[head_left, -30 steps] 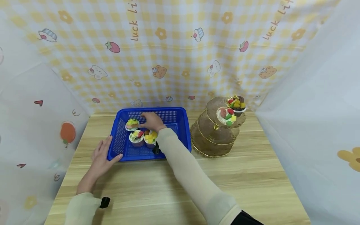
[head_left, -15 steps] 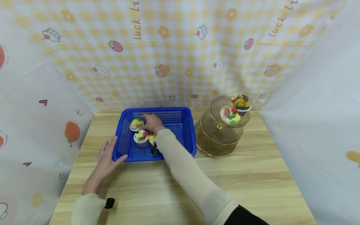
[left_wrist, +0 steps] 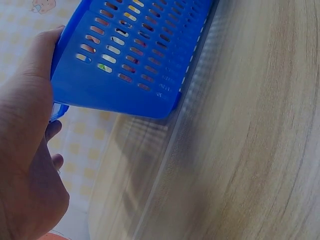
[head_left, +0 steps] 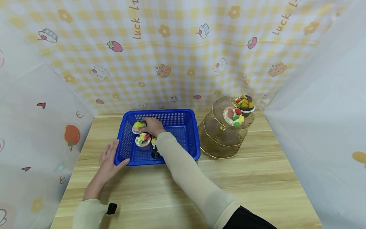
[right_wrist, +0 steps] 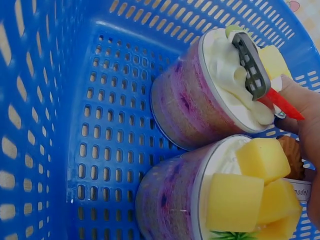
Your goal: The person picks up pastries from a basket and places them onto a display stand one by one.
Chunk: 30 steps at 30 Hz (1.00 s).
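In the head view, my left hand (head_left: 108,160) rests against the near left corner of the blue plastic basket (head_left: 197,149), fingers along its left side and thumb at the front rim. My right hand (head_left: 154,126) reaches into the basket and holds a dessert cup (head_left: 138,126) with a yellow topping by its right side. In front of it stands a layered cup with cream and fruit (head_left: 143,141). The right wrist view shows that creamy cup (right_wrist: 195,95) beside one topped with mango cubes (right_wrist: 235,200); my right forearm mostly hides the mango cup in the head view.
A three-tier brown glass stand (head_left: 223,141) with gold rims stands right of the basket. Two dessert cups sit on its top tier, one with a fruit and cream top (head_left: 233,117), one chocolate (head_left: 245,106). Behind the wooden table (head_left: 246,187) hangs a checked curtain (head_left: 183,47).
The head view has shifted slightly. My right hand has stayed at the yellow-topped cup, its wrist lowering a little so the sleeve covers more of the mango cup. My left hand has stayed at the corner.
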{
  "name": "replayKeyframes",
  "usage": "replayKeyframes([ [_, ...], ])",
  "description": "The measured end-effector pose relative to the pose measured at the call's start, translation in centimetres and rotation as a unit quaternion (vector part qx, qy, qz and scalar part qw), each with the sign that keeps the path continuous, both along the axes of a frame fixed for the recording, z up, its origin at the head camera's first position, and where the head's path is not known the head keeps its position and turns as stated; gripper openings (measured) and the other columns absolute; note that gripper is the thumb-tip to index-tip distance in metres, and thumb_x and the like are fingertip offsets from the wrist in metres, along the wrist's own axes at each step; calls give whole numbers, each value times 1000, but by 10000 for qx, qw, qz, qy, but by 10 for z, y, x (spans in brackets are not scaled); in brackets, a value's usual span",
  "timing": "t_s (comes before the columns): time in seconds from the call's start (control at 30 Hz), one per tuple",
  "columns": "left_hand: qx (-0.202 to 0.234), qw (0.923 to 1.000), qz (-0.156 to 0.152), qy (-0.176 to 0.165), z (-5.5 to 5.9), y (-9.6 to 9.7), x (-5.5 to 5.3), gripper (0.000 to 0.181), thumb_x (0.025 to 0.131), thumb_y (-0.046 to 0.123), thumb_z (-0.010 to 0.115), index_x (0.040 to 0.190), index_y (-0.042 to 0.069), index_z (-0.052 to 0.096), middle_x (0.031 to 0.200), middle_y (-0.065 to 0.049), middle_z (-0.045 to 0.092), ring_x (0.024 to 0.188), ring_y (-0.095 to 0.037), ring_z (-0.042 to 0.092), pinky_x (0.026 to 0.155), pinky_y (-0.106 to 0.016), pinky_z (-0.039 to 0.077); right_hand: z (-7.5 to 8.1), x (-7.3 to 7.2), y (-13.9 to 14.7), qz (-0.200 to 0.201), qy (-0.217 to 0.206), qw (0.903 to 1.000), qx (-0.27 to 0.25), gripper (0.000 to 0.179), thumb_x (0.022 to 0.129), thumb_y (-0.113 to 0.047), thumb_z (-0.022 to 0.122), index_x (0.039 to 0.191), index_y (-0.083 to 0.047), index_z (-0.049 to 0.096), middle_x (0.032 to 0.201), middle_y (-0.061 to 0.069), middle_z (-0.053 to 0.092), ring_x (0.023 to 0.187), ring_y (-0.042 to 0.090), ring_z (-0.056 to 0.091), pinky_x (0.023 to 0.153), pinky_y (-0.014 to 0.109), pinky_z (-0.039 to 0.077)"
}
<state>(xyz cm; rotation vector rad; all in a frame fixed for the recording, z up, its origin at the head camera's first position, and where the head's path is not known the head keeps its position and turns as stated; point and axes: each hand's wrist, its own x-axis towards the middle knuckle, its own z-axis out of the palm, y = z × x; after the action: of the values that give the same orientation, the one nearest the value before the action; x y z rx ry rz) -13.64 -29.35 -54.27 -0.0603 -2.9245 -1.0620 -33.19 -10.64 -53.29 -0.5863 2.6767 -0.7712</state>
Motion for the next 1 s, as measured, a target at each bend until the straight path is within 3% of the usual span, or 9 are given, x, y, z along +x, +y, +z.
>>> replayKeyframes([
  [0.3, -29, 10000, 50, -78, -1, 2, 0, 97, 90, 40, 69, 161, 19, 6, 163, -28, 15, 147, -56, 3, 108, -78, 3, 1, 1, -1, 90, -245, 9996, 136, 74, 80, -42, 81, 145, -24, 50, 143, -5, 58, 128, 15, 58, 106, 34, 49],
  [0.5, 6, 9998, 48, -172, -2, 2, -1, 97, 90, 42, 68, 161, 21, 4, 164, -27, 14, 148, -54, 2, 109, -77, 2, -2, 3, -5, 106, 170, 9984, 534, 60, 82, -43, 79, 134, -21, 58, 130, -5, 65, 117, 12, 63, 98, 30, 53],
  [0.73, 21, 9998, 74, -179, -2, 2, 0, 97, 90, 41, 68, 161, 21, 5, 163, -27, 14, 148, -55, 2, 109, -77, 2, -3, 5, -7, -150, 106, 9995, 264, 47, 82, -40, 80, 120, -19, 62, 116, -5, 69, 103, 11, 65, 90, 29, 55],
  [1.0, 74, 9998, 79, -172, -1, 2, 0, 97, 91, 40, 68, 161, 22, 4, 164, -26, 13, 149, -53, 1, 109, -77, 0, 1, 6, -1, -91, -89, 9999, -84, 59, 82, -37, 80, 133, -17, 59, 131, -1, 66, 116, 15, 64, 98, 31, 53],
])
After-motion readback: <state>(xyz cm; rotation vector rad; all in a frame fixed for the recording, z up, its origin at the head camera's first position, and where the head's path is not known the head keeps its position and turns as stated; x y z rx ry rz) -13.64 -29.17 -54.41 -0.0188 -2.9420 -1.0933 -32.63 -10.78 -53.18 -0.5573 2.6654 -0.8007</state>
